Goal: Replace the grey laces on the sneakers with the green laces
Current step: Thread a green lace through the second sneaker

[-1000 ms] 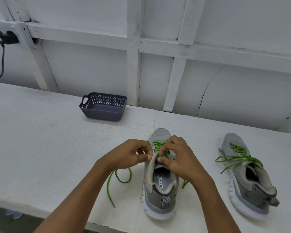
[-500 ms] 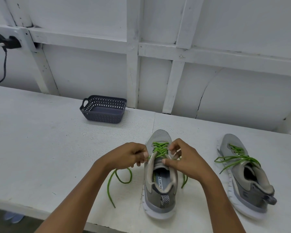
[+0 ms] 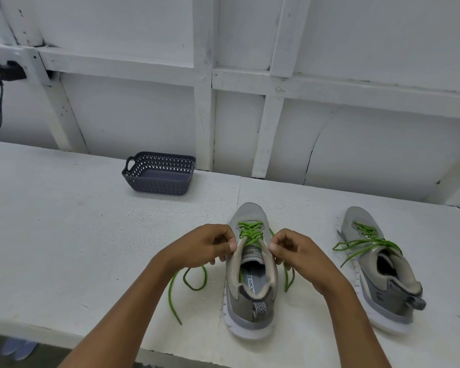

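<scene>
A grey sneaker [image 3: 250,296] stands toe-away on the white table, threaded with a green lace [image 3: 251,229] across its eyelets. My left hand [image 3: 207,245] pinches the lace at the shoe's left collar; the loose end [image 3: 189,282] trails down over the table. My right hand [image 3: 295,248] pinches the other lace end at the right collar, and that end hangs beside the shoe [image 3: 287,277]. A second grey sneaker [image 3: 383,282] with a loosely tied green lace [image 3: 367,241] stands to the right, untouched.
A dark perforated basket [image 3: 158,172] stands at the back of the table [image 3: 64,235] near the white wall. A black plug and cable [image 3: 0,75] hang at far left. The table's front edge runs close below my forearms.
My hands have drawn apart from the middle of the tongue to the shoe's two sides, uncovering the crossed green lace. The view has shifted slightly downward.
</scene>
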The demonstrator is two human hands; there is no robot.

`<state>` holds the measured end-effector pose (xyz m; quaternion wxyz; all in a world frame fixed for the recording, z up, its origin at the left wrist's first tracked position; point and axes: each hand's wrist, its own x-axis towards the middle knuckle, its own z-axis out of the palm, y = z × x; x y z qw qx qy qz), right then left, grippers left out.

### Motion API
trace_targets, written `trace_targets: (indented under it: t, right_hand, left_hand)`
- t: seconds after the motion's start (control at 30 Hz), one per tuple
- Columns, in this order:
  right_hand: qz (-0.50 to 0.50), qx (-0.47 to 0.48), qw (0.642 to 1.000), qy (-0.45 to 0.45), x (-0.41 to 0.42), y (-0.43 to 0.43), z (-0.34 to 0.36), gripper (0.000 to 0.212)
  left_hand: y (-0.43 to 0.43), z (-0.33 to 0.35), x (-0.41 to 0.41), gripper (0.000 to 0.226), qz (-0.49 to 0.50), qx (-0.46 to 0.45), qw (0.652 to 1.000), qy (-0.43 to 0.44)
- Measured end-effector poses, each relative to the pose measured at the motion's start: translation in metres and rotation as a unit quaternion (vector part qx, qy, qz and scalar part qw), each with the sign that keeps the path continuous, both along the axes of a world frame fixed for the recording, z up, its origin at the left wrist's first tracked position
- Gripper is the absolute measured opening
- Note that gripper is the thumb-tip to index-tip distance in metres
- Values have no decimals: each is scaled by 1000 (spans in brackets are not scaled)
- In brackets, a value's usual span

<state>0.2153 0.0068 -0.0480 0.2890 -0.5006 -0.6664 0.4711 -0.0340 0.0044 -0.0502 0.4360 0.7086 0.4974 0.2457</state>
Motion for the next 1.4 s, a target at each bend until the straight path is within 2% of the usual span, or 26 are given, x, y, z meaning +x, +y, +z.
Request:
trace_targets:
  t: [0.2,0.37,0.47,0.57,0.63,0.83,1.03,1.27,1.4]
  right_hand:
    - [-50,-37,998,-21,3,4,-4,29]
    - [-43,-60,997,-25,1,1,-2,38]
    - [-30,-34,999,-27,4,1,0,33]
    - [-6,21,1000,-12,4,1,2,12]
    - [9,33,999,-12,2,2,3,5]
    - [1,26,996,-83,-2,6,3,15]
    - [2,9,991,-137,-5,10,0,27]
    - [-3,-64,997,-50,2,11,-6,36]
    - [-37,-27,997,-66,8,11,-7,35]
  left_hand:
    - [-2,-3,-4,11,21,37,999,-1]
    - [-2,-3,-4,7,27,31,999,2]
    - [-1,-1,-4,9,13,11,1000,7]
    - [0,1,-2,11,10,-1,1000,-9]
    - [0,1,-1,13,8,-10,1000,-14]
    - [2,-1,-3,22,4,-49,999,10]
    - [2,1,-1,8,7,-4,1000,-24]
    - [3,-1,-2,14,2,-46,998,-36]
    - [6,-1,-10,27,53,-56,996,-41]
